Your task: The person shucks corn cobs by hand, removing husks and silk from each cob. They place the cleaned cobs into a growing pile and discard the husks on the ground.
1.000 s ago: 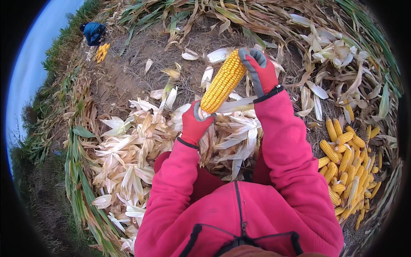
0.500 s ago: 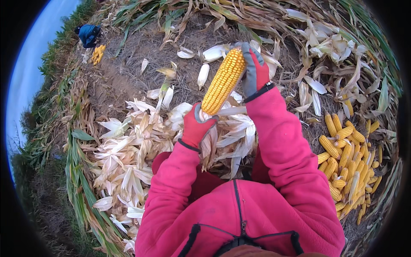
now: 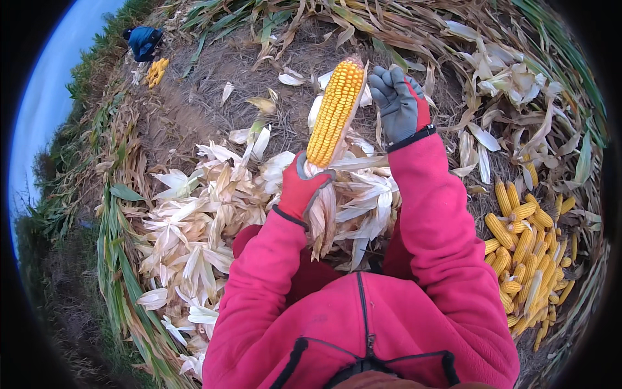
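Plainly, two gloved hands work at one ear of corn, a long, tapering cylinder of glossy yellow kernels in tight rows. The left hand, in a red glove with grey coating, is wrapped around its base, where pale, papery husk folds back and hangs below. The ear stands tilted, tip away from the body, above the loose leaves, with one pale strip of husk along its right side. The right hand is just beside the tip, its grey-coated fingers half curled and palm showing; I cannot tell whether a shred is pinched there.

Both arms wear the sleeves of one pink fleece jacket, soft and matte, with a black zip down the front. Around the knees spreads a pile of dry, cream and tan husks, crinkled and overlapping. To the right lies one heap of bare ears, more than twenty, and a single ear sits just above it among dry leaves. Flattened stalks edge the brown, straw-strewn soil. Far off at upper left, one person in blue bends near a small yellow heap.
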`<state>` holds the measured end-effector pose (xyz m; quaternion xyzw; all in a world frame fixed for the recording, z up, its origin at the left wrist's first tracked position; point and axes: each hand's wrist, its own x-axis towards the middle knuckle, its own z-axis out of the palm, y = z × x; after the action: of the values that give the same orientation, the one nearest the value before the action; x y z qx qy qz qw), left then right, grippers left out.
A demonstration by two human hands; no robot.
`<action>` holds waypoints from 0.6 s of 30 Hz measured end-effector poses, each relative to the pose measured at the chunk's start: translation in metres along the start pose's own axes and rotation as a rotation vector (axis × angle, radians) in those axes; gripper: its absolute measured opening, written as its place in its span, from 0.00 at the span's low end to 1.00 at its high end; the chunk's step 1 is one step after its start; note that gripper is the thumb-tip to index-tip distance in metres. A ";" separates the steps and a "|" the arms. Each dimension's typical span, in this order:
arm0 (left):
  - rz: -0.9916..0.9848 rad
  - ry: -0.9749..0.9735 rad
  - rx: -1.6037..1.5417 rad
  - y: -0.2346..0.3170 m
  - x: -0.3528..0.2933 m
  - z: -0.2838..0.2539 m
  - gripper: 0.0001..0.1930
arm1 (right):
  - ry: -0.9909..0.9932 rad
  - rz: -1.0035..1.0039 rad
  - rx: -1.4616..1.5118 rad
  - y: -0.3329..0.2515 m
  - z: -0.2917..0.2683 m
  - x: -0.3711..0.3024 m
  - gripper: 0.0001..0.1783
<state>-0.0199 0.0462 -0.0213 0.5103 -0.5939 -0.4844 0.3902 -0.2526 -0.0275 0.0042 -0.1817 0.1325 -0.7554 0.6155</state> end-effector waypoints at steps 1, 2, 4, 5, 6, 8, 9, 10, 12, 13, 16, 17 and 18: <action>0.023 0.000 0.042 -0.008 0.002 -0.005 0.23 | -0.033 0.028 -0.036 -0.001 0.003 -0.001 0.11; 0.045 0.000 0.084 -0.014 0.003 -0.009 0.22 | 0.033 0.017 -0.090 0.001 0.007 -0.002 0.12; 0.021 0.045 0.023 -0.014 0.003 -0.006 0.23 | 0.178 -0.016 -0.200 0.006 0.015 -0.006 0.14; 0.009 0.066 -0.007 -0.014 0.002 -0.004 0.24 | 0.210 -0.025 -0.249 0.008 0.013 -0.003 0.15; 0.018 0.076 0.039 -0.016 0.003 -0.005 0.24 | 0.243 -0.037 -0.297 0.009 0.011 0.001 0.16; 0.037 0.093 0.133 -0.022 0.003 -0.008 0.24 | 0.248 -0.032 -0.367 0.011 0.006 0.002 0.18; 0.053 0.104 0.188 -0.022 0.003 -0.008 0.25 | 0.218 -0.010 -0.389 0.013 0.007 0.001 0.18; 0.068 0.113 0.242 -0.020 0.003 -0.007 0.25 | 0.189 0.011 -0.412 0.014 0.007 0.000 0.18; 0.106 0.127 0.312 -0.018 0.001 -0.006 0.25 | 0.229 -0.042 -0.515 0.015 0.006 -0.004 0.16; 0.128 0.131 0.328 -0.016 0.000 -0.005 0.26 | 0.267 -0.044 -0.497 0.012 0.009 -0.006 0.15; 0.157 0.118 0.347 -0.013 -0.001 -0.003 0.26 | 0.281 -0.097 -0.466 0.006 0.003 -0.004 0.13; 0.160 0.111 0.349 -0.012 -0.001 -0.003 0.26 | 0.283 -0.100 -0.513 0.004 -0.001 -0.004 0.12; 0.108 0.081 0.267 -0.011 -0.001 -0.003 0.26 | 0.283 -0.101 -0.561 0.003 0.001 -0.004 0.12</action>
<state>-0.0143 0.0466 -0.0317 0.5443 -0.6634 -0.3583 0.3678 -0.2488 -0.0240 0.0029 -0.2437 0.4109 -0.7369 0.4783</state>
